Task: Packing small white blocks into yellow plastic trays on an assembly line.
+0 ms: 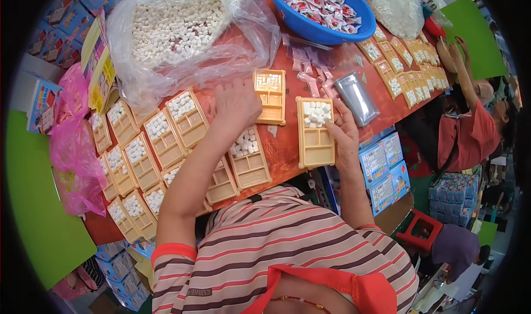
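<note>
Head view: right hand [344, 134] grips the cube-filled tray [315, 131] by its right edge, long axis away from body; left hand [237, 105] curled, knuckles up, just left of the empty tray [270, 96].

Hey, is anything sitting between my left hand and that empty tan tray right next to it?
Nothing visible. The left hand rests on the red table right beside the empty tan tray, with no object between them. The right hand holds another tray of white cubes.
</note>
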Motion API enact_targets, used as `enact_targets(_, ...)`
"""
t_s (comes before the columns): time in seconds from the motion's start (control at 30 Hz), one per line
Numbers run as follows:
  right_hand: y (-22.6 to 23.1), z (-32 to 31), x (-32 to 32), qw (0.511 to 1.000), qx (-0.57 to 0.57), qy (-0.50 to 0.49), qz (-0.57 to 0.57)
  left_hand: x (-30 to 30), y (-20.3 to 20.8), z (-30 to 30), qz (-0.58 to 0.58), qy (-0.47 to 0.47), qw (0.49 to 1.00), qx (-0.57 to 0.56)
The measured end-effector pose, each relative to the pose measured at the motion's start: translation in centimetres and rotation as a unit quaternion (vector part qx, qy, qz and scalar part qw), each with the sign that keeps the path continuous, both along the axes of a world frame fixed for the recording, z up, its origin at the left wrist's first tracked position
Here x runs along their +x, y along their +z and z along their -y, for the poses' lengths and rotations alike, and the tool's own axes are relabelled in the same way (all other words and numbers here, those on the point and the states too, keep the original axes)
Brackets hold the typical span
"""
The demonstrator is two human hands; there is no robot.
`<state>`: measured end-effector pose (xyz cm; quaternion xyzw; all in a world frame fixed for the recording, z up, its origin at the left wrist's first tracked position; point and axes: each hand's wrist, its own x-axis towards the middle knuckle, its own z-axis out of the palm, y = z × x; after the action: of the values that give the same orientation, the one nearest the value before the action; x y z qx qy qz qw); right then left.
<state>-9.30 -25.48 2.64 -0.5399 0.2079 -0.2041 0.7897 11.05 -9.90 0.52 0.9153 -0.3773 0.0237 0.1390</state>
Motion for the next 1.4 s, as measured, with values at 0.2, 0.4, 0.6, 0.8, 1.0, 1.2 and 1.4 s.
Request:
enact_targets(0.2,-0.6,1.1,0.4,0.999,-0.021,-0.006,-0.026,1.4,-1.2,2.3,-0.006,-0.003,1.0,0.023)
enact_targets(0.4,0.2,0.8,3.1,0.999,-0.028,-0.02,0.008,2.3,1.3,-0.2,-0.137,0.063,0.988,-0.043)
enact_targets(0.6,-0.7,2.2,7.3,0.99,-0.123,0.054,-0.051,3.6,2.5,-6.1,-0.258,0.059,0.925,-0.274)
enact_targets(0.8,-3.5,3.0,11.9,0.972,-0.193,0.103,-0.084,2.7,2.8,-10.1,-0.459,0.09,0.725,-0.506)
enact_targets(1.0,-5.3,2.9,13.3,0.946,-0.284,0.106,-0.119,1.2,3.4,-11.6,-0.545,0.087,0.633,-0.542)
enact_targets(1.2,-2.5,1.8,12.2,0.765,-0.616,0.075,-0.172,-0.3,2.3,-11.5,-0.538,0.066,0.704,-0.458)
enact_targets(1.4,3.0,-1.7,10.9,0.905,-0.365,0.217,0.001,-1.3,2.1,-10.0,-0.43,0.011,0.819,-0.38)
